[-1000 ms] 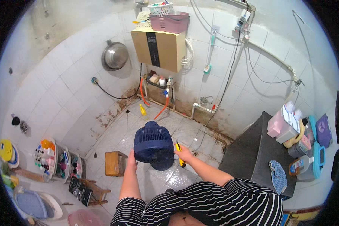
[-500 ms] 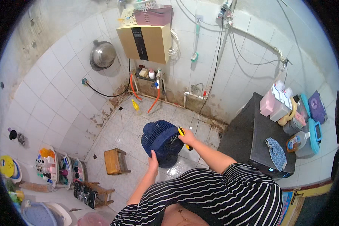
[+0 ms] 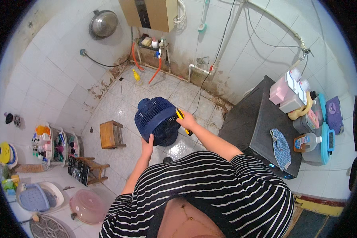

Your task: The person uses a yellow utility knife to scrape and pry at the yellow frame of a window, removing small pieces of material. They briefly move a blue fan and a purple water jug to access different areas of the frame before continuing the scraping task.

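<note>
Glossy tiled floor [image 3: 127,110] spreads below me, with a wooden stool [image 3: 107,135] left of the dark blue fan [image 3: 156,121]. My left hand [image 3: 147,145] grips the fan's lower side; my right hand [image 3: 188,120], wrapped around a yellow-and-black utility knife [image 3: 180,114], is at its right edge.

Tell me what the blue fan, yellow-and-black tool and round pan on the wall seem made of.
Blue fan: probably plastic, satin; ribs and body share one even colour.
Yellow-and-black tool in the right hand: likely plastic outside, judging by its bright colours; finish unclear.
Round pan on the wall: apparently metal, possibly stainless steel, fairly shiny, with silvery highlights.
</note>
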`<move>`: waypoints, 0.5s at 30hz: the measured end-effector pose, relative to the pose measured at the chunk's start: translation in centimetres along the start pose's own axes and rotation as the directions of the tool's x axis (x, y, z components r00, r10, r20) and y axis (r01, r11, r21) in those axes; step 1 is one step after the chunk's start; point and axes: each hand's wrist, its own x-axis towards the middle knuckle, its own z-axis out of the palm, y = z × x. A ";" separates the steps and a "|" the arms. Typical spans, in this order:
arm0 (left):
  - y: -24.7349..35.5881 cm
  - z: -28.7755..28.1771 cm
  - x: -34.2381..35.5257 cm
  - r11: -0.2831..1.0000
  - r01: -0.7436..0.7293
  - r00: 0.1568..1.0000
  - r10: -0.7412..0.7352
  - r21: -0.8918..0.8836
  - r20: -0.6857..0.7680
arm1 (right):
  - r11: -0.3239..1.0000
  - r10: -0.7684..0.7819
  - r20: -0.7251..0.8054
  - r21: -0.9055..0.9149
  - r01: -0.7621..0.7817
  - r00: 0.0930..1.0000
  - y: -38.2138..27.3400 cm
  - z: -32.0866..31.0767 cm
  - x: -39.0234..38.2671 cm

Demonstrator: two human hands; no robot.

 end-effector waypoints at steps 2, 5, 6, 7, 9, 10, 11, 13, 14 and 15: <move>0.1 0.4 -0.3 1.000 -0.015 1.000 0.015 -0.009 -0.024 | 0.998 -0.035 -0.034 0.049 0.037 0.999 0.9 -0.3 -0.4; -0.2 0.9 -0.7 0.998 -0.041 0.995 0.046 0.053 -0.087 | 0.997 0.008 -0.020 0.079 -0.006 1.000 2.1 -1.0 -0.6; -0.2 0.8 -0.8 0.994 -0.042 0.993 0.052 0.099 -0.109 | 0.995 0.028 -0.019 0.096 -0.026 0.999 2.6 -1.2 -0.6; -0.3 0.6 -0.9 0.989 -0.042 0.990 0.061 0.145 -0.130 | 0.992 0.058 -0.021 0.116 -0.055 0.998 3.2 -1.2 -1.2; -0.4 0.6 -0.6 0.972 -0.051 0.982 0.090 0.230 -0.165 | 0.993 0.074 -0.022 0.096 -0.071 0.997 4.6 -2.0 -1.5; -0.5 0.7 -0.7 0.965 -0.069 0.980 0.113 0.252 -0.166 | 0.993 0.082 -0.024 0.087 -0.080 0.996 5.3 -2.4 -1.9; -0.8 0.7 -0.7 0.958 -0.088 0.975 0.139 0.272 -0.173 | 0.993 0.103 -0.061 0.065 -0.099 0.993 6.0 -2.7 -2.3; -1.2 0.7 -0.1 0.954 -0.197 0.968 0.226 0.225 -0.112 | 0.997 0.076 -0.123 -0.015 -0.078 0.989 9.1 -3.1 -2.8; -0.9 1.0 0.0 0.944 -0.206 0.965 0.239 0.259 -0.104 | 0.996 0.057 -0.151 -0.055 -0.066 0.987 10.3 -3.4 -3.0; -0.5 1.1 -0.1 0.931 -0.212 0.963 0.251 0.296 -0.100 | 0.995 0.086 -0.139 -0.044 -0.093 0.986 10.8 -4.0 -3.7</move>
